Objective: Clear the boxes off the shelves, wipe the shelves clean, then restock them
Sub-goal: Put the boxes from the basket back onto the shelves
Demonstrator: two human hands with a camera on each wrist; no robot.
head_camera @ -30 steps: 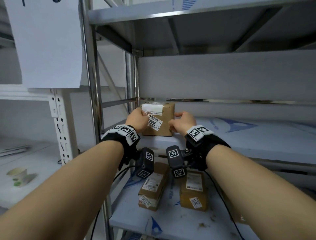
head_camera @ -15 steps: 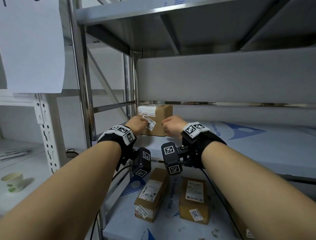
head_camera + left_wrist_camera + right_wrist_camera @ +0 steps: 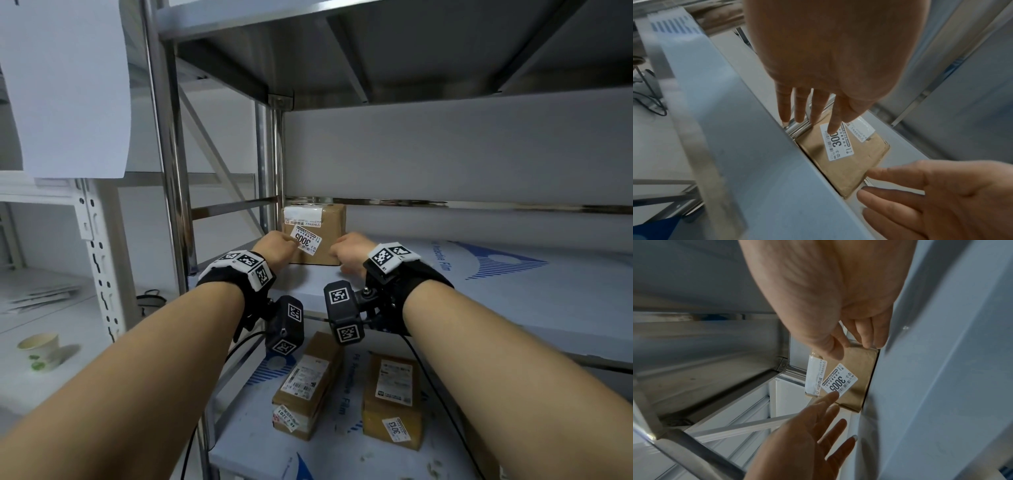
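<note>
Cardboard box (image 3: 313, 239): upright at back-left corner of middle shelf (image 3: 479, 294), pushed deeper than a second ago.
Left hand (image 3: 274, 251): fingers straight, fingertip on 3005 label (image 3: 306, 244).
Right hand (image 3: 349, 251): fingers relaxed, loosened from right edge.
Meaning: probably restocking, box placed, release underway.
Lower shelf (image 3: 260, 442): two boxes (image 3: 308, 380) lying flat.

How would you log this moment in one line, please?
box: upright, shelf back-left corner | left hand: open, fingertip on label | right hand: open, at box's right edge
</note>
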